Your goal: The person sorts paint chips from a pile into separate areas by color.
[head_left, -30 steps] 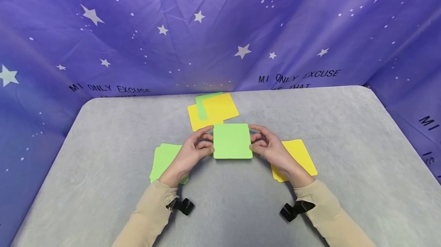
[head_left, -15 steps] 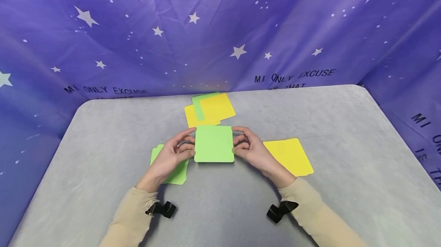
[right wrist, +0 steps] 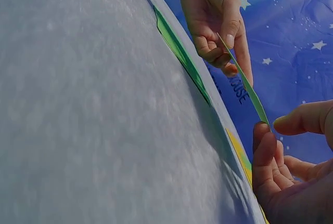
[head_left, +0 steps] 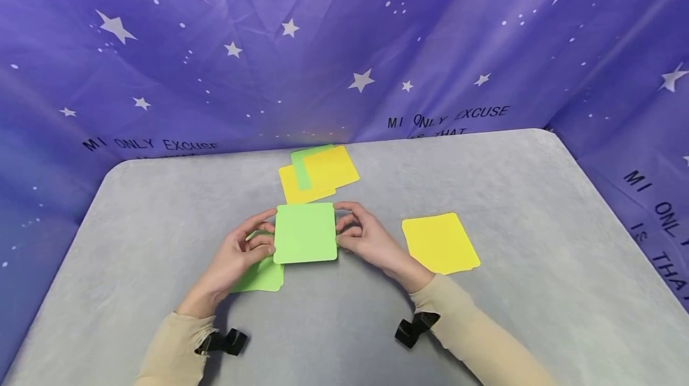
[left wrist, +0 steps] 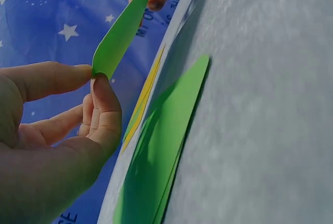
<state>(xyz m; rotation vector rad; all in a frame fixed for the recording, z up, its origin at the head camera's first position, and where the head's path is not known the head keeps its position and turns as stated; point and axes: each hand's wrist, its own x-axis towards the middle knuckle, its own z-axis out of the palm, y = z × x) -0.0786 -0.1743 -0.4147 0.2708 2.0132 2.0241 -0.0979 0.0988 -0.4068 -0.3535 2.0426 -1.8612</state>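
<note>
A square green card (head_left: 305,233) is held up off the table between my two hands. My left hand (head_left: 237,257) pinches its left edge between thumb and fingers, and my right hand (head_left: 377,245) holds the right edge. Partly hidden beneath my left hand lies a pile of green cards (head_left: 264,277). In the left wrist view the held card (left wrist: 122,39) hangs tilted above that pile (left wrist: 164,146), apart from it. The right wrist view shows the card (right wrist: 244,81) edge-on, spanning both hands.
A pile of yellow cards (head_left: 441,242) lies to the right. At the back, yellow cards (head_left: 334,166) overlap a green card (head_left: 302,173). The grey table (head_left: 344,326) ends at a purple star-patterned curtain (head_left: 323,45).
Both hands have carried the green card leftward, from mid-table toward the green pile. The right hand and wrist have come away from over the yellow pile. The head view has shifted slightly.
</note>
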